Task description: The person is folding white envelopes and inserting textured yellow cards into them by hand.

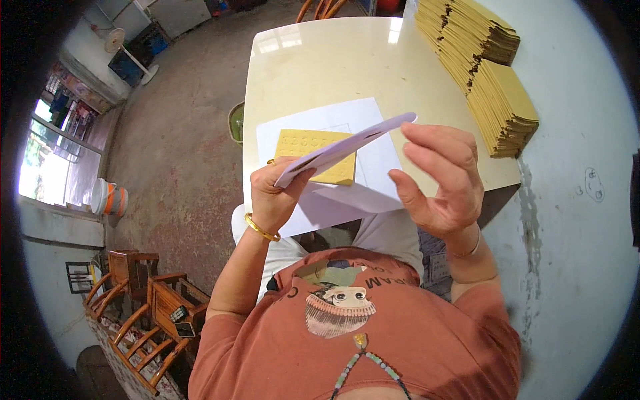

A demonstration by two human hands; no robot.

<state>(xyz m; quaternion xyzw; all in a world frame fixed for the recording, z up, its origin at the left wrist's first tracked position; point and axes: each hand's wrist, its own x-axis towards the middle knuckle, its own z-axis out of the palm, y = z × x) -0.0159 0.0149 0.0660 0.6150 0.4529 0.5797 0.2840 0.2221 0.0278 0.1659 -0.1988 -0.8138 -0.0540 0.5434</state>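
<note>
My left hand (270, 190), with a gold bangle at its wrist, pinches the near end of a pale white folded sheet (353, 147). That sheet is raised and tilted, seen almost edge-on, with small dark marks on its face. Beside its far end, my right hand (443, 177) is held with fingers apart and nothing in them. Behind the raised sheet is a yellow sheet with embossed marks (310, 138); whether my left fingers touch it, I cannot tell. Below these, a large white paper (273, 133) with faint printed lines lies on the table, reaching over its near edge.
The cream table (320, 60) stands against a pale wall on the right. Stacks of yellow folded sheets (500, 100) line its right edge. A green bin (237, 122) is on the floor at its left. Wooden chairs (150, 293) stand at the lower left.
</note>
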